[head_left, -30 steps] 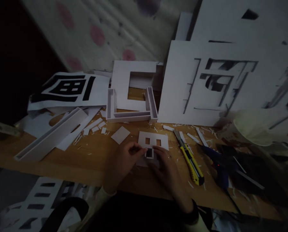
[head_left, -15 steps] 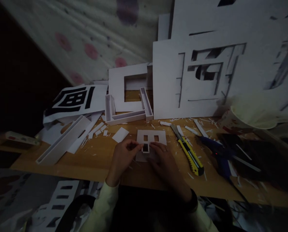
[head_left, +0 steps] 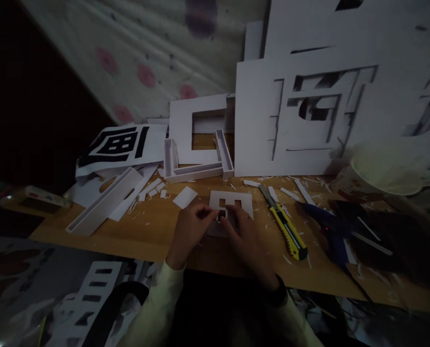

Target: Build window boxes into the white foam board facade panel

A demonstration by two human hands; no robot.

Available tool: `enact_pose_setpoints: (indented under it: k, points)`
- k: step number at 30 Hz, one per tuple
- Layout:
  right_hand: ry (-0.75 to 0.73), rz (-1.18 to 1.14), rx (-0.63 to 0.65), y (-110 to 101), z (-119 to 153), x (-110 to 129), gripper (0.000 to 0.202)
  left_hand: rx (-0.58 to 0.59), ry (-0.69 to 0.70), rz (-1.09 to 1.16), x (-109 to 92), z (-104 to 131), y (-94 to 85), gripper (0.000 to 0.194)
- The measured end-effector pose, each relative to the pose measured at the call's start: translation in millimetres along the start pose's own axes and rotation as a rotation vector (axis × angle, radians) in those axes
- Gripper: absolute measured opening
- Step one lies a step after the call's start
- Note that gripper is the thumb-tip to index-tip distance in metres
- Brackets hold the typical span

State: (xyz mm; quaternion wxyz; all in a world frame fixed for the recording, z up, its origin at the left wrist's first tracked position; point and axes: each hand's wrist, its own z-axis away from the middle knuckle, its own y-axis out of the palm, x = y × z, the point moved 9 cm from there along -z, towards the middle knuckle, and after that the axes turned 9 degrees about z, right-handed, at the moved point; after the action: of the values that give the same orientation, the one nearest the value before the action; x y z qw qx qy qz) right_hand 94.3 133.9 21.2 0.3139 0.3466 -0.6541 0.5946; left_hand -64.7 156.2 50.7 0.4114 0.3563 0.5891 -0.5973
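Observation:
A flat white foam board [head_left: 214, 198] with square cut-outs lies on the wooden table in front of me. Over its near part is a small white square frame [head_left: 222, 213], mostly hidden by my fingers. My left hand [head_left: 188, 230] pinches the frame's left side between thumb and fingers. From the right, the fingers and thumb of my right hand [head_left: 244, 236] close on the same frame, its other fingers resting over the board. A yellow utility knife [head_left: 289, 229] lies to the right of my right hand, blade extended.
A blue glue gun [head_left: 323, 219] with a cord lies farther right, near a paper tub [head_left: 368, 178]. White foam letter pieces [head_left: 196, 172] and cut-out panels [head_left: 254, 120] stand behind. A long foam channel [head_left: 102, 205] lies left, with scraps scattered about.
My right thumb and fingers have moved in closer around the small frame, covering more of it. The camera view has shifted slightly, so everything appears farther right.

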Motion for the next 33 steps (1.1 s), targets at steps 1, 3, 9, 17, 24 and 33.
enact_pose_setpoints:
  k: [1,3,9,17,24,33]
  points:
    - [-0.001,0.014,-0.016,1,1,-2,0.043,-0.001,0.004,0.001,0,0,0.2,0.015]
    - [-0.009,0.026,-0.045,3,2,-5,0.043,-0.004,0.012,0.009,0,0,0.7,0.015]
    - [-0.034,0.003,-0.028,6,0,-10,0.037,-0.031,0.046,0.037,3,0,1.8,0.018]
    - [-0.077,-0.036,-0.012,9,-3,-10,0.037,-0.047,0.112,0.069,2,1,4.0,0.016]
    - [-0.123,0.039,-0.018,5,1,-5,0.037,-0.053,0.059,0.1,10,3,4.9,0.02]
    - [-0.236,0.209,0.017,14,6,-5,0.049,-0.189,-0.021,0.267,35,22,-9.9,0.027]
